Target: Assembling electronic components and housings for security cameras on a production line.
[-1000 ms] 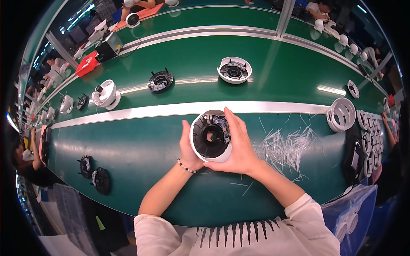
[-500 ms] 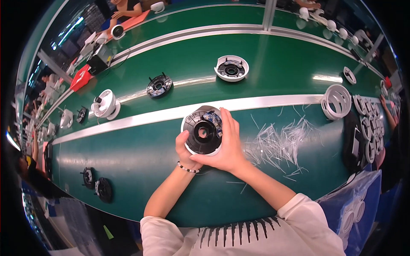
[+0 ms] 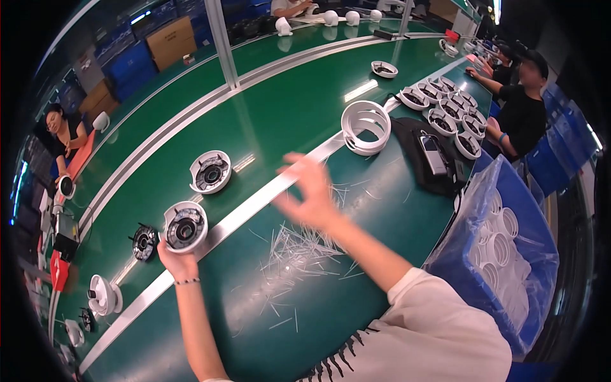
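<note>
My left hand grips a white round housing from below, at the green conveyor. A black disc-shaped part with a central hole sits inside its rim. Just beyond it on the conveyor stands another white housing with a black inner part. Left of the held one lies a loose black disc part with small prongs. My right hand is raised over the white metal edge strip, its fingers apart and smeared by motion, with nothing seen in them. Ahead of it a stack of white rings stands near the edge.
Thin clear strips lie scattered on the green worktop. On the right are a black bag with a device on it, several white housings and a blue plastic-lined bin of white rings. Co-workers sit at the line.
The view has swung right. My left hand has carried the housing over to the conveyor. The right hand has let go of it and moved off toward the ring stack.
</note>
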Available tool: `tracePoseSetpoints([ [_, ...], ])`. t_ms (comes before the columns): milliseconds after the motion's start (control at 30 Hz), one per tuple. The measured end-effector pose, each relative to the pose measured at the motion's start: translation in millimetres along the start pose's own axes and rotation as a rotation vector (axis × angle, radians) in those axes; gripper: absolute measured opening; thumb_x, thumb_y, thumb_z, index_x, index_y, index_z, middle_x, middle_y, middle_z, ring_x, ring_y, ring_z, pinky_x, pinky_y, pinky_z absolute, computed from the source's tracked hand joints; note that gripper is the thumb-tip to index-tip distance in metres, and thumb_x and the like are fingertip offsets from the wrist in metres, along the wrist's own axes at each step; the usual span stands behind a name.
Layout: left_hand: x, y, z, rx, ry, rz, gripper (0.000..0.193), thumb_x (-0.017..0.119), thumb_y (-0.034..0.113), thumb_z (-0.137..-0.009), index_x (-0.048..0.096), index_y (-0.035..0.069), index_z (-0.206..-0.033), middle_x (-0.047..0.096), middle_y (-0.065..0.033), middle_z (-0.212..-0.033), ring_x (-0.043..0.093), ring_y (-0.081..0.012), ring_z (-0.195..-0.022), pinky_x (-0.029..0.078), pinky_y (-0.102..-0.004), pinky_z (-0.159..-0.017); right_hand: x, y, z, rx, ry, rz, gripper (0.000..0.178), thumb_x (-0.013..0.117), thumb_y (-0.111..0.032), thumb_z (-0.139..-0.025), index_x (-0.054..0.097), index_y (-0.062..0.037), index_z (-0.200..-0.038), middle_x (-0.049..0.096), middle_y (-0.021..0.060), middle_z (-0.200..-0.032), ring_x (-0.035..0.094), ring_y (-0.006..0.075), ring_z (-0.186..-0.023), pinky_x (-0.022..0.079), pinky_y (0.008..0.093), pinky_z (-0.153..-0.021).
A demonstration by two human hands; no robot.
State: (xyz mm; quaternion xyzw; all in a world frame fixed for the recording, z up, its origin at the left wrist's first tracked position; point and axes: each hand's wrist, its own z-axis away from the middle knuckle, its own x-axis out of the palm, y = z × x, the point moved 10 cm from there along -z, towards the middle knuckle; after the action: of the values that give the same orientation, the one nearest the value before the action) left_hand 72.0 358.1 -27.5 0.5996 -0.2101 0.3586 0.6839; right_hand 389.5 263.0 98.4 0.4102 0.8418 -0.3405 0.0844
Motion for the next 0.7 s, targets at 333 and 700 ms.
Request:
tracePoseSetpoints([
  [333, -14, 9, -96, 0.179, 0.125, -0.512, 0.025, 0.055, 0.019, -0.080, 0.053, -0.001, -0.095, 0.055, -0.0073, -0.092, 0.052, -0.0147, -0.082, 0.042, -0.0271, -0.075, -156, 206, -69, 0.236, 0.034, 0.858, 0.028, 0.065, -0.017, -0.061, 0.061, -0.0067, -0.087, 0.056, 0.0120, -0.090, 0.051, 0.0288, -0.086, 0.039, 0.0370, -0.078],
  [700, 14, 119, 27, 0.794, -0.004, -1.014, 0.028, 0.056, 0.004, -0.073, 0.053, 0.004, -0.100, 0.055, -0.0075, -0.099, 0.053, -0.0142, -0.088, 0.048, -0.0247, -0.063, -176, 119, -109, 0.011, 0.144, 0.624, 0.011, 0.061, -0.010, -0.071, 0.062, -0.0034, -0.079, 0.055, 0.0063, -0.067, 0.048, 0.0154, -0.052, 0.038, 0.0250, -0.049],
])
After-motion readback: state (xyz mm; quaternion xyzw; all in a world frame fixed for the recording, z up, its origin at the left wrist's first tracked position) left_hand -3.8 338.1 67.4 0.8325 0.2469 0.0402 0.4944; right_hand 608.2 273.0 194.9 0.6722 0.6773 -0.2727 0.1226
